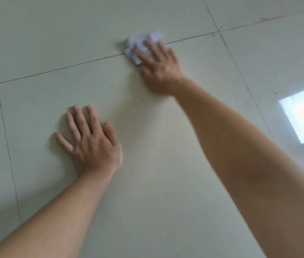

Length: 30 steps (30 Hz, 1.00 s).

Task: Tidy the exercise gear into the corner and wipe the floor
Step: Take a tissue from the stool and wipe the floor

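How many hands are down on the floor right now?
2. The left hand lies flat on the bare tile floor; the right hand presses a crumpled white tissue onto a grout line farther off.

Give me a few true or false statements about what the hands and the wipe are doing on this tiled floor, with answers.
1. The right hand presses a crumpled white wipe onto the floor. True.
2. The left hand holds a second wipe. False: it lies flat on bare tile, holding nothing.
3. The wipe sits on a grout line. True.
4. A dumbbell lies between the hands. False: only bare tile is there.
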Each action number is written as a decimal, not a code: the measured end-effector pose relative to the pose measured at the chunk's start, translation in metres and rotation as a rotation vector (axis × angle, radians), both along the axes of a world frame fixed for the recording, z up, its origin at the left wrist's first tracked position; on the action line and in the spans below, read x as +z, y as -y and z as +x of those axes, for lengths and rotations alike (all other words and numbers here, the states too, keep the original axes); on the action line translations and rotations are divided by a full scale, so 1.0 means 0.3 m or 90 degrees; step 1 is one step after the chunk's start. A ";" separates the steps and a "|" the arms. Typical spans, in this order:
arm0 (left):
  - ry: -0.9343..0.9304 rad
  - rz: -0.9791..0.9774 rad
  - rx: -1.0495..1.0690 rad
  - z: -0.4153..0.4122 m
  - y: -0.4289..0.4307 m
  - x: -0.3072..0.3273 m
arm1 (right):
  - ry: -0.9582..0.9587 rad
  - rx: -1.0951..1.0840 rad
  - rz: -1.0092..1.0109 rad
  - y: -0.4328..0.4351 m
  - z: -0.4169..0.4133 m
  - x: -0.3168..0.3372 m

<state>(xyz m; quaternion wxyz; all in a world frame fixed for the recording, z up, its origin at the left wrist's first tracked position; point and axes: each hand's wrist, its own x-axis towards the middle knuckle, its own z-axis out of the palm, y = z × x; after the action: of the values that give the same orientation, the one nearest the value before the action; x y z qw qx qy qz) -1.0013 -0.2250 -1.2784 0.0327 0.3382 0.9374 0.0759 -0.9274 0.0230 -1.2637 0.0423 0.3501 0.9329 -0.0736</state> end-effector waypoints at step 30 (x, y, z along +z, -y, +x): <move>0.188 0.169 0.033 -0.350 -0.072 -0.404 | -0.053 -0.634 -0.120 0.885 1.176 0.049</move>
<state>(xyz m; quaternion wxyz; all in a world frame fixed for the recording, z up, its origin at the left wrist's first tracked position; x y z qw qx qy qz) -1.1063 -0.2033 -1.3995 0.1231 0.3006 0.9126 0.2483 -0.5747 -0.2426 -1.2491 -0.0040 0.7438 0.6430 -0.1825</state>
